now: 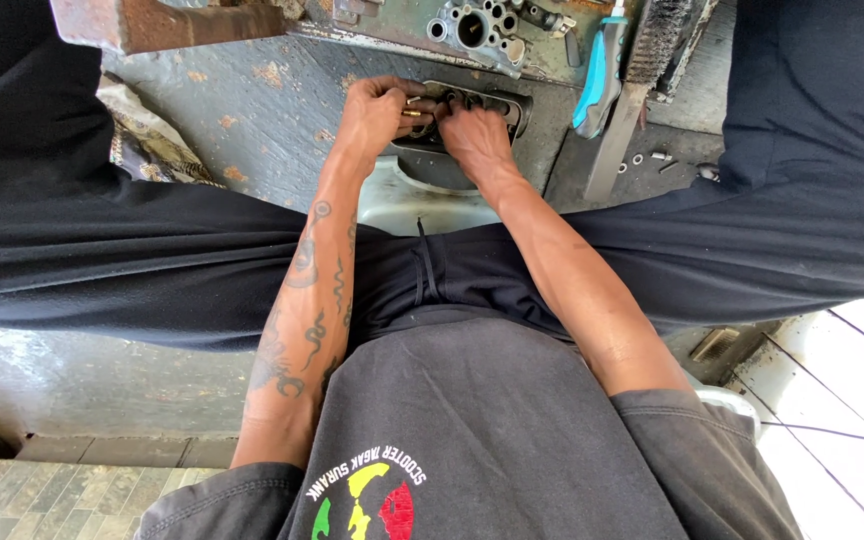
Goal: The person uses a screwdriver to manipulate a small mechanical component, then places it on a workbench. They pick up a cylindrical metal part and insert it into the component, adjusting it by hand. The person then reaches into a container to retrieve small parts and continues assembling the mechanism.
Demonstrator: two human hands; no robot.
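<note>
Floor: worn grey concrete (252,110) with rust-coloured patches; pale tiles at 4 o'clock, patterned tiles at 7 o'clock.
Viewpoint: looking down over a dark shirt and dark trousers; legs spread to 9 and 3 o'clock, both forearms reaching toward 12.
Tray: small dark metal tray (482,105) at 12 o'clock, between the knees, resting on a pale rounded piece (402,200) just below it; a row of round holes shows along its upper edge.
Brass part: small brass-coloured piece (413,113) at the tray's left end, right where the two hands meet (too small to tell its shape).
Left hand: left hand (377,112) at 12 o'clock, fingers curled together and pinched on the brass part.
Right hand: right hand (472,135) touching the left, fingers bent down over the tray's left half; whether it grips anything cannot be told.
Casting: grey metal casting (482,30) with several bores, just above the tray.
Brush: wire brush (642,80) at 1 o'clock, beside a blue-handled tool (597,75).
Bits: small loose screws (652,160) at 2 o'clock, near the right knee.
Cloth: patterned rag (147,140) at 10 o'clock.
</note>
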